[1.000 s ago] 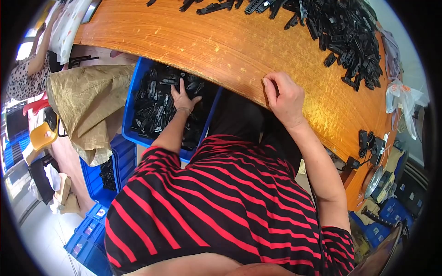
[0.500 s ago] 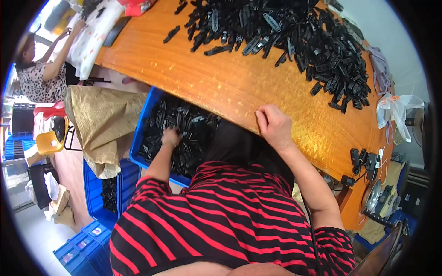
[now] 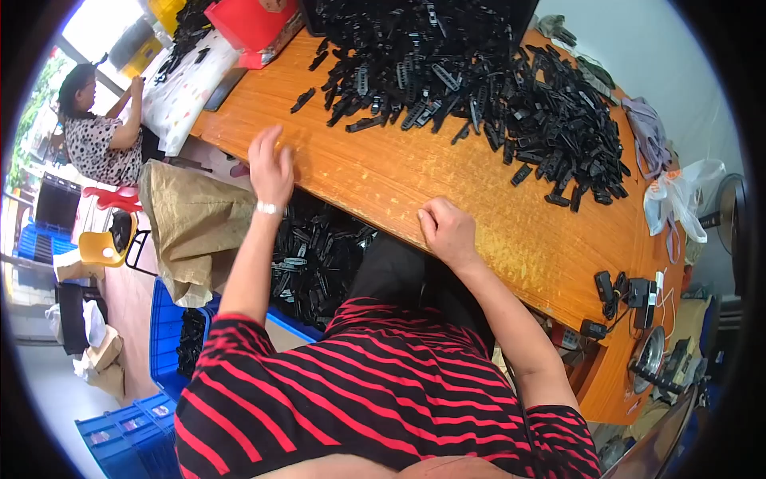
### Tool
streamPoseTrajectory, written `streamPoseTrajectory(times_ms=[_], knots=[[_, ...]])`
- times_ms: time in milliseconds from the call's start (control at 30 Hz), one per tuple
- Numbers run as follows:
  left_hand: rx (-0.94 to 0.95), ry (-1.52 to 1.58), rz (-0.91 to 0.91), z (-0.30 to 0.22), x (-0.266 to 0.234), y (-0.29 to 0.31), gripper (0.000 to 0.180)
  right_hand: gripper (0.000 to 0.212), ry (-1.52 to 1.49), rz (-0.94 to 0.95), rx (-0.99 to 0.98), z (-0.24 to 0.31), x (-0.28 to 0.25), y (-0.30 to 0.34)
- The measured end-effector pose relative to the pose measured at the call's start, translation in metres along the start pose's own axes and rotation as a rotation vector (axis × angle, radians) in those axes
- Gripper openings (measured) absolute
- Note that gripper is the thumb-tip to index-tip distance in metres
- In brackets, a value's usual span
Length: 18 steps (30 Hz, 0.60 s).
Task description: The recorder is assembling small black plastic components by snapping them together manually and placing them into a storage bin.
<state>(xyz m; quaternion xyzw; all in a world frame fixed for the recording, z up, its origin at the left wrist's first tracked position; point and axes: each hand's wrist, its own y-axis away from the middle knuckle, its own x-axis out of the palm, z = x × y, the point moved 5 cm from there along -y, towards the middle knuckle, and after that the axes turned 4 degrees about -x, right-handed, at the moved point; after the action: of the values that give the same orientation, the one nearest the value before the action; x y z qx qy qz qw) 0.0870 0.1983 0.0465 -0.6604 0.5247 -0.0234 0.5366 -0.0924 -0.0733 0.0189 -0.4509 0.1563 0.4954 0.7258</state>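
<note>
Black plastic pieces (image 3: pixel 479 88) heaped on a worn wooden table (image 3: pixel 359 176)

The pieces are slim and narrow, mostly dull black, some with ridged or slotted faces; a few catch the light and look grey. They lie at all angles in a pile across the top centre and upper right of the frame, with one stray piece (image 3: pixel 303 100) at its left. More of them fill a blue bin (image 3: pixel 297 322) left of centre, below the table's edge.

The left hand (image 3: pixel 272 164) is raised at that edge, left of centre, its fingers loosely parted and a little bent, with a pale band (image 3: pixel 270 208) on the wrist. No piece shows in its grip, though the fingers are blurred. Near the centre, the right hand (image 3: pixel 448 229) rests on the table's edge, curled into a loose fist; its inside is hidden, so whether it holds anything cannot be told.

The pile's far end is cut off by the top of the frame. Much of the bin is hidden by the table and the left forearm, beside a brown cloth (image 3: pixel 195 211), and single pieces in it blend into one dark mass.
</note>
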Motion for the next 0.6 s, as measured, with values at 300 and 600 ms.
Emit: streamPoseTrajectory(times_ms=[300, 600], knots=[[-0.353, -0.274, 0.369, 0.035, 0.154, -0.056, 0.063, 0.009, -0.038, -0.008, -0.003, -0.004, 0.001, 0.001], [-0.188, -0.206, 0.318, -0.024, 0.175, -0.027, 0.057, 0.009, -0.167, -0.009, 0.089, -0.016, -0.007, 0.004]])
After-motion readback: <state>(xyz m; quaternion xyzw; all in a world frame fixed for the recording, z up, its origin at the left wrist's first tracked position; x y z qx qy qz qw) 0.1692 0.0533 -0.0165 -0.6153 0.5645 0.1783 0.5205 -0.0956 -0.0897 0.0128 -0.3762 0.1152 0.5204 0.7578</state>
